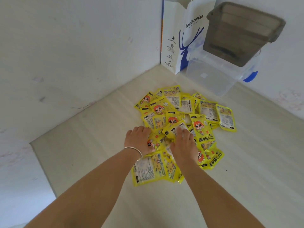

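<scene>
The pale surface (92,153) lies open on both sides of the pile of yellow packets (181,116), so you can pass a hand freely to its left and to its right. The near strip in front of the pile is open too. Your left hand (139,139) and right hand (183,143) lie close together on the pile's near part, leaving little room between them. Behind the pile the way narrows: a paper bag (174,38) stands upright in the corner, with a clear box (212,76) just beside it and a grey box (243,33) stacked on top. The left wall (65,55) and the right wall (287,71) close off the far edges. The clear box stands near the farthest packets.
</scene>
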